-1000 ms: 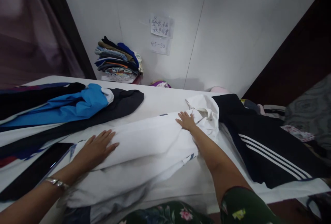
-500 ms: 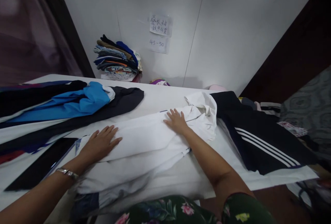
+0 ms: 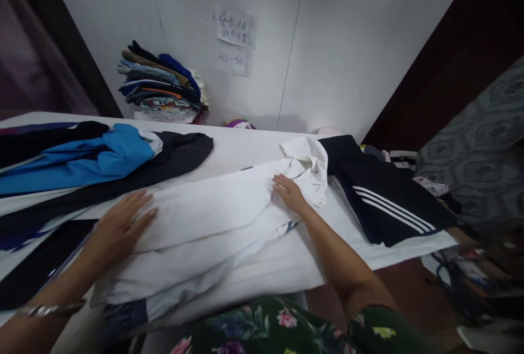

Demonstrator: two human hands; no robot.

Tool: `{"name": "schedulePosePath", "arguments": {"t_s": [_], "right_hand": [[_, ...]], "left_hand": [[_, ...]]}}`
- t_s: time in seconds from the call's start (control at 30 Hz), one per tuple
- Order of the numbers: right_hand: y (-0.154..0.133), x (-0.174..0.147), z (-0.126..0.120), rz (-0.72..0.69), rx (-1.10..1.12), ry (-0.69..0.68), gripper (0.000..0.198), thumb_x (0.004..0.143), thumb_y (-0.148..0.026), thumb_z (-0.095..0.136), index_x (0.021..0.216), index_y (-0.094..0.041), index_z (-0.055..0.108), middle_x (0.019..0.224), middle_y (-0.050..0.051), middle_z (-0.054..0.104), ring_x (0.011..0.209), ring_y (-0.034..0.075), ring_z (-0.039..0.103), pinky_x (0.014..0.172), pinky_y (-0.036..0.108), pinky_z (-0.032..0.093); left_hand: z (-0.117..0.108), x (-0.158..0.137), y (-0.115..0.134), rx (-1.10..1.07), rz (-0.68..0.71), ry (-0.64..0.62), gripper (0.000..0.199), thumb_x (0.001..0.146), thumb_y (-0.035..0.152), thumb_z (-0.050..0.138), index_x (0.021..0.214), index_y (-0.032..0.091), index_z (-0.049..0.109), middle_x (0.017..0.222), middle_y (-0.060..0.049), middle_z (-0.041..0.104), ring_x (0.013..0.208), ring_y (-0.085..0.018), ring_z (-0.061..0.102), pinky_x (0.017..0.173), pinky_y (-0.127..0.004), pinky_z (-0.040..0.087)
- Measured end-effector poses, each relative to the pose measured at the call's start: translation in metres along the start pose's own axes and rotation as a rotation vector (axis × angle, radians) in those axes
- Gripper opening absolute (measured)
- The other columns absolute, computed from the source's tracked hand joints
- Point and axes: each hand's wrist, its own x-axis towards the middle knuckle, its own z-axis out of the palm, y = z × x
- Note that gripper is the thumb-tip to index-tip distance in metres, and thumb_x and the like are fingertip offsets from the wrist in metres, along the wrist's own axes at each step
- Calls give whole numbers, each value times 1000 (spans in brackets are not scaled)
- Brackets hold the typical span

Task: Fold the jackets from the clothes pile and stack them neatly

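A white long-sleeved jacket [image 3: 213,201] lies stretched across the table in front of me, its collar end bunched at the right and its hem hanging toward my body. My left hand [image 3: 120,228] is at the jacket's left end, fingers extended and thumb apart, slightly blurred. Near the collar, my right hand [image 3: 290,195] rests on the white cloth with its fingers a little bent and no fold visibly gripped. Dark blue fabric [image 3: 126,318] shows at the jacket's lower left edge.
Blue and dark garments [image 3: 135,149] lie in a heap at the left. A folded black garment with white stripes [image 3: 393,201] is at the right. Against the wall stands a stack of folded clothes [image 3: 159,84]. Handwritten paper signs [image 3: 235,29] hang above the table [image 3: 241,144].
My left hand has slid left toward the jacket's end. My right hand stays near the collar, its fingers now closer together. The view has turned slightly right.
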Motion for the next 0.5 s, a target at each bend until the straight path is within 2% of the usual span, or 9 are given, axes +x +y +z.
{"name": "schedulePosePath", "arguments": {"t_s": [0.07, 0.13, 0.23, 0.3, 0.37, 0.5], "right_hand": [[18, -22, -29, -18, -49, 151, 41, 88, -46, 48, 111, -18, 68, 122, 11, 64, 126, 27, 48, 109, 47, 33], [37, -44, -56, 24, -136, 249, 38, 86, -43, 51, 107, -17, 69, 118, 13, 65, 123, 30, 50, 107, 49, 35], [61, -68, -85, 138, -202, 282, 38, 84, -42, 54, 111, -19, 68, 130, 15, 57, 126, 33, 47, 103, 52, 38], [71, -75, -92, 237, -202, 278, 44, 83, -44, 54, 118, -19, 63, 138, 14, 49, 126, 33, 46, 98, 49, 44], [78, -75, -91, 312, -212, 253, 49, 84, -45, 53, 125, -18, 58, 137, 14, 50, 122, 30, 51, 94, 44, 48], [86, -66, -80, 334, -356, 161, 41, 82, -33, 55, 120, -19, 61, 129, 11, 56, 119, 27, 52, 98, 42, 44]], "left_hand": [[-6, -19, -5, -48, 7, 37, 65, 81, 61, 34, 120, 12, 56, 136, -15, 52, 131, -27, 41, 112, -43, 28], [-7, -43, -9, -86, 13, 41, 61, 81, 62, 38, 115, 16, 58, 131, -14, 56, 127, -29, 46, 110, -45, 33], [1, -79, -7, -124, 28, 73, 47, 81, 57, 42, 112, 26, 59, 128, -9, 58, 123, -29, 49, 107, -47, 36], [9, -97, -1, -125, 43, 99, 39, 82, 54, 44, 111, 32, 58, 127, -5, 59, 121, -28, 51, 105, -48, 38], [16, -108, 9, -102, 84, 95, 36, 81, 52, 46, 110, 35, 58, 124, -4, 62, 117, -28, 55, 101, -48, 42], [24, -114, 25, 26, 192, 90, 37, 80, 51, 47, 105, 29, 62, 117, -10, 66, 110, -32, 59, 93, -51, 46]]}}
